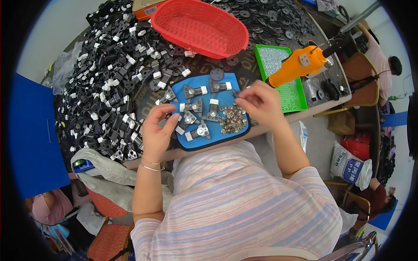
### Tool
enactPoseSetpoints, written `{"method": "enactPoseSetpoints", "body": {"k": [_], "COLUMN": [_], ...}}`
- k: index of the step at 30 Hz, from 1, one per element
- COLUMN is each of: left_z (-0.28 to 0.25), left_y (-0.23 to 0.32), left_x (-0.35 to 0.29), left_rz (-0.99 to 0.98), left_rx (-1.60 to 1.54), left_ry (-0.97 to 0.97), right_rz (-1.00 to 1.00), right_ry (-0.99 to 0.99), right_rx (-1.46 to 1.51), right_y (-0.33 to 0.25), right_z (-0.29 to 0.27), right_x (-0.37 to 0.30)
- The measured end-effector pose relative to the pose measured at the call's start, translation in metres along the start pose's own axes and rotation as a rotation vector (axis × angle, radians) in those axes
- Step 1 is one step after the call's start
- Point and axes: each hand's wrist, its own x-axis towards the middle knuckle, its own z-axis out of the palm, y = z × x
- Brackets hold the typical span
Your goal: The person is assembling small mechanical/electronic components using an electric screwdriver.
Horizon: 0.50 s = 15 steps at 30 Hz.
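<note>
Head view: two bare hands work over a blue mat (199,79) at the near edge of the desk (322,105). The left hand (156,130) is by the mat's left edge, its thumb and fingers curled; I cannot tell whether that grip holds anything. The right hand (262,104) is at the mat's right edge, thumb and forefinger close together beside a small dark piece (235,92); whether the grip pinches it, I cannot tell. Between the hands, black parts with white ends (213,112) lie scattered on the mat, next to small metal pieces (233,119) heaped near its right edge. A large pile of similar parts (102,87) covers the desk's left side; a red basket (196,30) sits toward its far edge.
</note>
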Motion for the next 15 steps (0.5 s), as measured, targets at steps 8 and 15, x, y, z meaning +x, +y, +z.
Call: {"method": "enactPoseSetpoints", "body": {"k": [8,15], "left_z": [0.06,0.116], "left_y": [0.02,0.003], "left_x": [0.067,0.122], "left_rz": [0.302,0.256], "left_rx": [0.592,0.939], "left_ry": [-0.21,-0.289], "right_rz": [-0.368,-0.018], "right_ry": [0.821,0.445], "right_rx": [-0.208,0.479], "right_y": [0.01,0.027], "right_z": [-0.014,-0.015], "right_x": [0.015,0.041]}}
